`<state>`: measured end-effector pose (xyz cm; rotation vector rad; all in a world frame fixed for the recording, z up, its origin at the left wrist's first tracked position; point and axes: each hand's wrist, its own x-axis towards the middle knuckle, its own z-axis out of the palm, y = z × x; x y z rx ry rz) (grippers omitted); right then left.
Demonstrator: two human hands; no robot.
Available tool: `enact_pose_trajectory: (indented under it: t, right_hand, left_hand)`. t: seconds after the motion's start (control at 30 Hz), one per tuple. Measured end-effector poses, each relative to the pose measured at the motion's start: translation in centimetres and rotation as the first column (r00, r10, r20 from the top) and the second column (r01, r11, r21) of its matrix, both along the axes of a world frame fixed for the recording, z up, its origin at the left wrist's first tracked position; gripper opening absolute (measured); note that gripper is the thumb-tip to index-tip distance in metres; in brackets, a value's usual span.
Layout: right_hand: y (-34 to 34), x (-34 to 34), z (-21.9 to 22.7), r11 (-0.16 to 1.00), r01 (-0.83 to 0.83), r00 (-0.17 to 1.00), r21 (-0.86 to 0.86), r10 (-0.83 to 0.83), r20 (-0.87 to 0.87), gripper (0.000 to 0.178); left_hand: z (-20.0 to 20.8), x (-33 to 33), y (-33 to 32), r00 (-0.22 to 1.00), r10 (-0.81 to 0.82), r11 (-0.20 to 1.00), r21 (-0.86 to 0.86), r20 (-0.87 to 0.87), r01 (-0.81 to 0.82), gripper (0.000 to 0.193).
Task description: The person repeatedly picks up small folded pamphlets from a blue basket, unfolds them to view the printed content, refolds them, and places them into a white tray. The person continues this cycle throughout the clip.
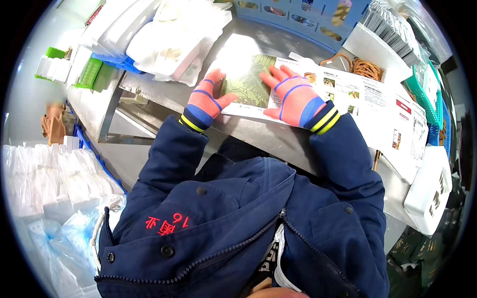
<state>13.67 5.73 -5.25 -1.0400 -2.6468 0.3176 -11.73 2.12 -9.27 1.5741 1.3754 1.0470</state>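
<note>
A long printed sheet [246,84] with a green leaf picture lies on the metal table in front of me. Both my hands wear coral work gloves with blue stripes. At the sheet's left edge is my left hand [209,99], its thumb spread away from the fingers and nothing seen in its grasp. My right hand [294,99] lies on the sheet to the right of the leaf picture, palm down with the fingers stretched out. More printed paper [370,107] with small food pictures and text reaches away to the right.
White plastic bags [171,39] are heaped at the back left. A blue crate [298,22] stands behind the table's far side. Brown cord [366,68] lies coiled at the right, near a teal basket [426,94] and a white container [430,191]. Wrapped white packs [59,179] fill the lower left.
</note>
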Motion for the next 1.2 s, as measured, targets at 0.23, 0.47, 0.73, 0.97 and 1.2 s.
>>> enact_pose_trajectory:
  t: [0.23, 0.47, 0.73, 0.97, 1.2]
  right_hand:
    - [-2.3, -1.0, 0.9, 0.998, 0.026, 0.992, 0.063, -0.033, 0.120, 0.074]
    - [-1.2, -0.4, 0.7, 0.999, -0.040, 0.998, 0.033, 0.039, 0.056, 0.075]
    - [-0.1, 0.0, 0.1, 0.999, -0.045, 0.999, 0.006, 0.045, -0.004, 0.073]
    - [-1.6, -1.0, 1.3, 0.999, -0.025, 0.997, 0.028, 0.023, 0.073, 0.073]
    - [-1.2, -1.5, 0.1, 0.996, 0.082, 0.995, 0.035, -0.080, -0.067, 0.067]
  left_hand:
    - [-0.6, -0.5, -1.4, 1.000, -0.008, 0.991, 0.133, -0.011, 0.010, 0.066]
    - [0.1, -0.8, -1.7, 0.997, -0.067, 0.991, 0.109, -0.045, 0.072, 0.062]
    - [2.4, -0.4, -1.7, 0.957, -0.060, 0.993, -0.080, 0.285, 0.086, 0.042]
    - [4.9, 0.8, -2.7, 0.986, 0.007, 0.996, -0.091, 0.164, 0.008, 0.037]
    - [4.0, 1.6, -3.9, 0.998, -0.034, 0.999, 0.043, 0.057, 0.031, 0.040]
